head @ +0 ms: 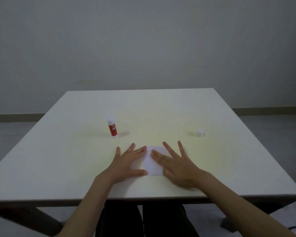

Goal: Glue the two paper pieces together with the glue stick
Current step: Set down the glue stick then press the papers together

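The paper point(153, 161) is pressed flat under both splayed, empty hands, left hand point(126, 163) and right hand point(174, 166) (seemingly the bonding step). Beyond it, left, stands the uncapped glue stick point(112, 128); recapping probably follows, with the cap point(200, 133) lying beyond it, right.

Bare forearms and dark trousers at the table point(246, 151)

Both forearms are bare, with no sleeves, watch, rings or bands showing on the left hand point(126, 162) or the right hand point(176, 165). The fingers are slim, with short nails. Below the table's near edge, the legs point(143, 221) wear dark trousers, close to black, with a narrow gap between the thighs.
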The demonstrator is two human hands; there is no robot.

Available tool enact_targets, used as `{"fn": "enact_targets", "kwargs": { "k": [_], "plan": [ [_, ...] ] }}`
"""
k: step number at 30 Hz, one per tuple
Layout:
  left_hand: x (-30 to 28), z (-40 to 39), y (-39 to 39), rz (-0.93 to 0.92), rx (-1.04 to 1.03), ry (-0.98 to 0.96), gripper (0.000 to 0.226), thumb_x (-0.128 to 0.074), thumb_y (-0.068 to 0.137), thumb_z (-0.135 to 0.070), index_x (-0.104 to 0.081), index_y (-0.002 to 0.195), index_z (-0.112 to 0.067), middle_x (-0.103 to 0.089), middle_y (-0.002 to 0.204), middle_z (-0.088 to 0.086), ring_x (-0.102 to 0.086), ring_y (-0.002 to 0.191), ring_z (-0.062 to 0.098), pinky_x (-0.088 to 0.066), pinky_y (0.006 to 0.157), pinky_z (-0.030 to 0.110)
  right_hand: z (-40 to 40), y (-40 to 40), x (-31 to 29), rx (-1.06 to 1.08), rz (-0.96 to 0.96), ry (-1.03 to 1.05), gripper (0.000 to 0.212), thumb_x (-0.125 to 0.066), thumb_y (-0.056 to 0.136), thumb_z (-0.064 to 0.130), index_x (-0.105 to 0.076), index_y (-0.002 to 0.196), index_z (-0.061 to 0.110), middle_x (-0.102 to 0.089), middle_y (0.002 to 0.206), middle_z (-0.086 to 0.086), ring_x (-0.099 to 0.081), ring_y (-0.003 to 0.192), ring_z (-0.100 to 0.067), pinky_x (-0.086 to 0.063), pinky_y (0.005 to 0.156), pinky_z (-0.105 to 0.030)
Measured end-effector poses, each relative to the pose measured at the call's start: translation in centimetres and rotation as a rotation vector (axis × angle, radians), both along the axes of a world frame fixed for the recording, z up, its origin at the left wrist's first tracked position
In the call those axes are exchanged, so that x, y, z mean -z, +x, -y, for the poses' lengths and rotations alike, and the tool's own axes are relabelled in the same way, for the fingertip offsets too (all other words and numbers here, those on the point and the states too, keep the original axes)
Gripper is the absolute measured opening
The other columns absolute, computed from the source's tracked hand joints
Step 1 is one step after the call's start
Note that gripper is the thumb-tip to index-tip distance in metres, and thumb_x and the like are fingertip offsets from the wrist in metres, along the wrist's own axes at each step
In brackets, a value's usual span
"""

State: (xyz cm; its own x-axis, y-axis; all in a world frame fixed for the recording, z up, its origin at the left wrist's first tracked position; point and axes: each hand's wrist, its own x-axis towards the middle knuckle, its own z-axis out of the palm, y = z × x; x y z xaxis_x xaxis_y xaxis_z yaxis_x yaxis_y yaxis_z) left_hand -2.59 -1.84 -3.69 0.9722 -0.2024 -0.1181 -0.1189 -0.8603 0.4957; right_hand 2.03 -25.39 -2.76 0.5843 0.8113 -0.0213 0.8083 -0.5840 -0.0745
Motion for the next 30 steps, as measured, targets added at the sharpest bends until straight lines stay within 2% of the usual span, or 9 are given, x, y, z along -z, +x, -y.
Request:
{"fn": "enact_targets", "kwargs": {
  "k": [2,4,10,16,21,23,27,30],
  "plan": [
    [0.2,-0.1,0.0,0.011,0.002,-0.005,0.083,-0.056,0.078,-0.06,-0.017,0.148,-0.037,-0.004,0.143,-0.039,0.008,0.146,0.005,0.017,0.113,0.05,0.9,-1.8,0.6,-0.119,-0.019,-0.004,0.061,-0.017,0.091,0.034,0.008,0.147,0.037,0.006,0.157,0.021,0.027,0.142,-0.021,0.036,0.104,-0.053],
    [0.2,-0.1,0.1,0.012,-0.001,-0.003,0.083,-0.056,0.078,-0.06,-0.016,0.148,-0.037,-0.004,0.144,-0.038,0.008,0.145,0.004,0.018,0.113,0.05,1.7,-2.2,0.6,-0.15,-0.036,-0.027,0.061,-0.014,0.09,0.035,0.011,0.145,0.041,0.006,0.156,0.024,0.029,0.142,-0.018,0.036,0.104,-0.051],
    [-0.3,0.1,-0.2,-0.003,0.002,-0.002,0.082,-0.058,0.08,-0.056,-0.016,0.148,-0.035,-0.004,0.143,-0.037,0.008,0.146,0.005,0.017,0.114,0.052,1.6,0.6,-1.0,0.088,-0.031,-0.04,0.059,-0.022,0.097,0.025,0.008,0.147,0.034,0.007,0.157,0.019,0.021,0.145,-0.022,0.028,0.107,-0.051],
    [-0.3,0.2,-0.1,0.004,0.004,0.007,0.081,-0.058,0.081,-0.054,-0.016,0.148,-0.035,-0.004,0.143,-0.036,0.007,0.146,0.007,0.017,0.113,0.052,2.5,-2.7,0.8,-0.106,-0.031,-0.017,0.061,-0.009,0.087,0.04,0.008,0.146,0.04,0.003,0.157,0.023,0.028,0.142,-0.018,0.035,0.105,-0.05],
    [-0.2,0.1,-0.1,-0.002,0.0,-0.008,0.082,-0.059,0.08,-0.055,-0.018,0.148,-0.035,-0.005,0.144,-0.037,0.007,0.146,0.006,0.017,0.113,0.052,1.2,1.1,-0.6,0.097,-0.054,-0.037,0.057,-0.019,0.097,0.027,0.006,0.147,0.035,0.003,0.158,0.019,0.019,0.145,-0.023,0.024,0.11,-0.055],
    [-0.2,0.0,0.0,0.003,-0.001,-0.012,0.082,-0.059,0.08,-0.055,-0.018,0.148,-0.035,-0.005,0.144,-0.037,0.007,0.146,0.006,0.018,0.112,0.051,0.5,1.6,-0.9,0.145,-0.048,-0.034,0.056,-0.021,0.098,0.027,0.004,0.148,0.032,0.001,0.159,0.016,0.017,0.146,-0.024,0.022,0.111,-0.056],
    [0.1,-0.1,0.0,0.022,0.004,-0.004,0.082,-0.058,0.079,-0.057,-0.018,0.147,-0.036,-0.004,0.143,-0.038,0.008,0.145,0.005,0.018,0.111,0.05,-0.4,-1.4,0.6,-0.044,-0.032,0.015,0.06,-0.015,0.092,0.038,0.004,0.148,0.033,0.004,0.158,0.018,0.026,0.142,-0.021,0.034,0.104,-0.049],
    [0.3,-0.1,0.0,0.039,0.012,0.007,0.082,-0.057,0.079,-0.058,-0.017,0.148,-0.036,-0.004,0.144,-0.037,0.008,0.145,0.006,0.018,0.111,0.051,-0.8,-1.4,0.9,-0.121,-0.038,-0.009,0.059,-0.013,0.091,0.038,0.004,0.147,0.036,0.003,0.157,0.021,0.028,0.141,-0.02,0.033,0.105,-0.05]
  ]
}}
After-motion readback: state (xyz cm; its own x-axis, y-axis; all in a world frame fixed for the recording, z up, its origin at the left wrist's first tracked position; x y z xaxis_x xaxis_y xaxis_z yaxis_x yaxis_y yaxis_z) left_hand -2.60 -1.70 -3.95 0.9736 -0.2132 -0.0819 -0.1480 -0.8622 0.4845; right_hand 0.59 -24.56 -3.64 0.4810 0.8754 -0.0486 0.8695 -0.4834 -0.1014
